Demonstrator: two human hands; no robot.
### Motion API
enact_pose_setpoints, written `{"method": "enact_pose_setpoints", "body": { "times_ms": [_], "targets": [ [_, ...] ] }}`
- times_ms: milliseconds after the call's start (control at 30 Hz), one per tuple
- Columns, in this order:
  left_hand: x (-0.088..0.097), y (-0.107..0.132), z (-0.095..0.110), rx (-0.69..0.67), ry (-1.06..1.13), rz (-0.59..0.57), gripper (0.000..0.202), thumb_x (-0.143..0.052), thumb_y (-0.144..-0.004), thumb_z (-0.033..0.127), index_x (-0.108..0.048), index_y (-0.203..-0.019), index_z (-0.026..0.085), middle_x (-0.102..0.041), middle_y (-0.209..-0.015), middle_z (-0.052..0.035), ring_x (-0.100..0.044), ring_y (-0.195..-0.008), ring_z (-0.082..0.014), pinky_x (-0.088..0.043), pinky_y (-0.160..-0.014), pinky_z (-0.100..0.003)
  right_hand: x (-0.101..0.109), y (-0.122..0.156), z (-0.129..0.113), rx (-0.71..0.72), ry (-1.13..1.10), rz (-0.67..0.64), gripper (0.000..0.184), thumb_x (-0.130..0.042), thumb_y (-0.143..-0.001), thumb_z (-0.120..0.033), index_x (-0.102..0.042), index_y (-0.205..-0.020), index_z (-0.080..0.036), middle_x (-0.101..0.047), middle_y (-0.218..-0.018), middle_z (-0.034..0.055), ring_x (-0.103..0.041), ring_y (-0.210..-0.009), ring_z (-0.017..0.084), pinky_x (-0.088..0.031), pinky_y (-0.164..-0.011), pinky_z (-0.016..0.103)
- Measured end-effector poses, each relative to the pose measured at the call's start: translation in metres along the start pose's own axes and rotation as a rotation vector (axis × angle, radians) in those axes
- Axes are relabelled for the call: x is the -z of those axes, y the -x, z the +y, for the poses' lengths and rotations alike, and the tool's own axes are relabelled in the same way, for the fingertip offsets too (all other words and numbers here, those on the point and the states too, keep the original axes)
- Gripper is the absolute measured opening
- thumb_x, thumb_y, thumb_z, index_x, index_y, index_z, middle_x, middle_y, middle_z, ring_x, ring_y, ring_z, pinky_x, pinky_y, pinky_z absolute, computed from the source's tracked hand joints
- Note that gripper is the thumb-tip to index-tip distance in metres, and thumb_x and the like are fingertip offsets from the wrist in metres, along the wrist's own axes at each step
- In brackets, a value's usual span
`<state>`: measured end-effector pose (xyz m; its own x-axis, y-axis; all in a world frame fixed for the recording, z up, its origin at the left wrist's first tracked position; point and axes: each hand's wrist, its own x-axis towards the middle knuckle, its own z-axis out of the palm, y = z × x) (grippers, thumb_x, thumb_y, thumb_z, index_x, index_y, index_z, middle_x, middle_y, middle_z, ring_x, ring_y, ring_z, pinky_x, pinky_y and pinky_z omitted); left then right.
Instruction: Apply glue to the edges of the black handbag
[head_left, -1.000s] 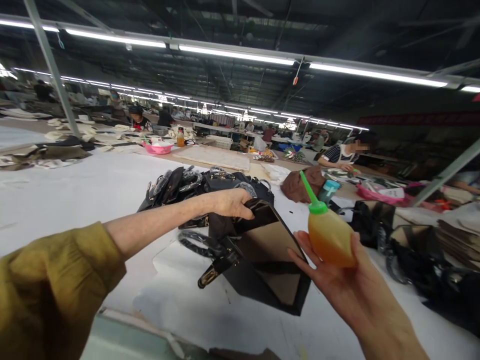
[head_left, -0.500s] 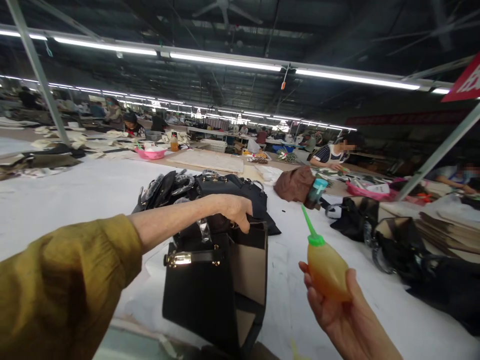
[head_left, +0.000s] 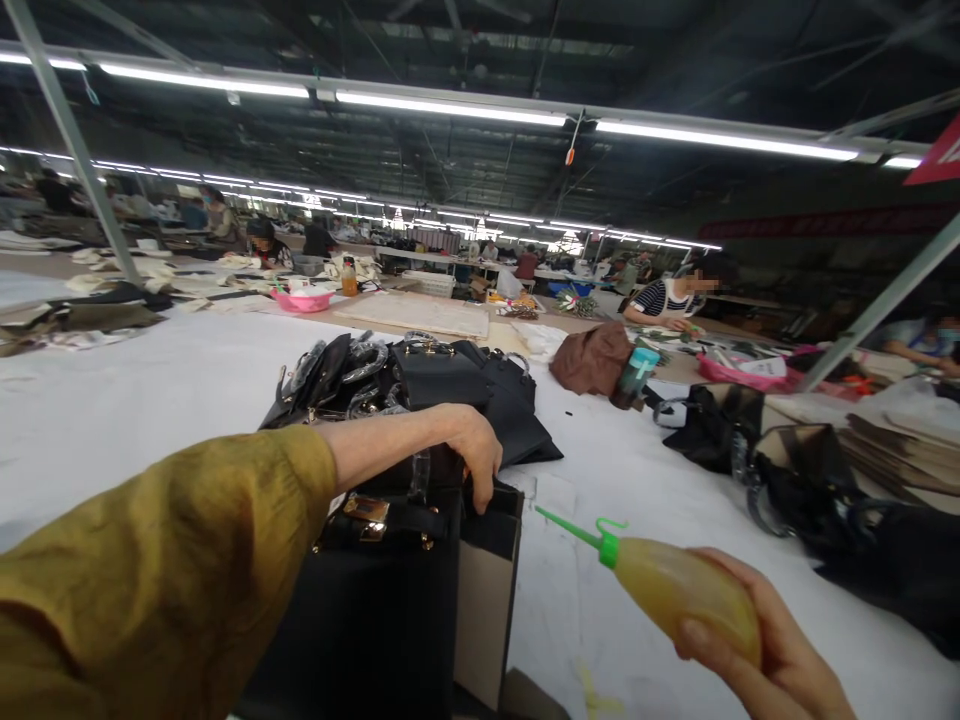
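My left hand [head_left: 475, 450] reaches down to the top edge of a black handbag [head_left: 382, 610], its fingers bent and closed at the upper side edge. The bag stands in front of me with a gold clasp [head_left: 367, 512] and strap on its front; its side shows a beige panel [head_left: 481, 620]. A squeeze bottle of yellowish liquid [head_left: 675, 590] lies tilted in my right hand [head_left: 795, 640], fingers wrapped around it. Its green nozzle [head_left: 570, 526] points left toward the bag's open side, apart from it. The left fingertips are partly hidden inside the edge.
Behind the bag lies a pile of black handbags [head_left: 450, 380] with wrapped handles. More black bags [head_left: 810, 480] lie at the right. A brown cloth bundle [head_left: 591, 360] and a teal-lidded bottle [head_left: 639, 375] stand beyond. A co-worker in stripes [head_left: 664, 300] sits across the table.
The squeeze bottle has tipped from nearly upright to pointing left, its nozzle now closer to the bag. My left hand has moved lower, and the bag has shifted toward me and left.
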<state>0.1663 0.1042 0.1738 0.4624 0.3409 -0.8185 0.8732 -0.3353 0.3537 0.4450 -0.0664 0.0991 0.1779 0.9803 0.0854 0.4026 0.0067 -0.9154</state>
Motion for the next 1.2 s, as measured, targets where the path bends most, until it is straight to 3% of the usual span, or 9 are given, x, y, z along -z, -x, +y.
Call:
{"method": "enact_pose_setpoints", "body": {
  "times_ms": [133,433,800,1033,1200],
  "targets": [
    [-0.002,-0.008,-0.003,0.020,0.032,-0.051,0.028,-0.082,-0.040,0.030,-0.066,-0.058,0.017,-0.063,-0.056,-0.0011,-0.059,-0.054,-0.0206,-0.050,-0.047,-0.028,0.000,0.000,-0.003,0.098,0.119,-0.016,0.055,-0.068,-0.070,-0.050,-0.050,-0.115,-0.025,-0.063,-0.110,0.0050,-0.061,-0.099,0.026,-0.053,-0.074,0.023],
    [-0.006,-0.010,-0.005,0.018,0.004,-0.044,0.029,-0.082,-0.040,0.032,-0.068,-0.060,0.017,-0.064,-0.056,-0.0015,-0.060,-0.053,-0.0218,-0.050,-0.046,-0.029,-0.011,-0.002,-0.007,0.249,0.267,-0.074,0.049,-0.062,-0.077,-0.047,-0.047,-0.118,-0.025,-0.064,-0.113,0.0070,-0.063,-0.098,0.025,-0.053,-0.073,0.024],
    [-0.008,-0.006,-0.006,-0.013,-0.041,-0.002,0.029,-0.081,-0.042,0.036,-0.068,-0.060,0.017,-0.064,-0.058,-0.0023,-0.060,-0.055,-0.0220,-0.049,-0.046,-0.028,-0.026,-0.001,-0.028,0.187,0.170,0.043,0.047,-0.063,-0.072,-0.051,-0.051,-0.109,-0.024,-0.068,-0.098,0.0045,-0.065,-0.088,0.026,-0.053,-0.072,0.028],
    [-0.009,-0.002,-0.004,-0.030,-0.093,0.018,0.031,-0.078,-0.049,0.042,-0.066,-0.063,0.017,-0.064,-0.059,-0.0017,-0.060,-0.055,-0.0210,-0.049,-0.046,-0.027,-0.023,-0.006,-0.014,0.167,0.178,-0.015,0.049,-0.066,-0.070,-0.049,-0.052,-0.109,-0.023,-0.069,-0.095,0.0049,-0.066,-0.084,0.026,-0.054,-0.066,0.028],
    [-0.010,0.001,-0.003,-0.013,-0.102,0.053,0.031,-0.077,-0.048,0.042,-0.068,-0.062,0.016,-0.061,-0.052,-0.0004,-0.057,-0.048,-0.0192,-0.046,-0.044,-0.028,-0.021,-0.003,-0.010,0.159,0.213,-0.085,0.048,-0.066,-0.070,-0.047,-0.053,-0.109,-0.023,-0.069,-0.101,0.0058,-0.064,-0.093,0.027,-0.053,-0.069,0.027]
  ]
}}
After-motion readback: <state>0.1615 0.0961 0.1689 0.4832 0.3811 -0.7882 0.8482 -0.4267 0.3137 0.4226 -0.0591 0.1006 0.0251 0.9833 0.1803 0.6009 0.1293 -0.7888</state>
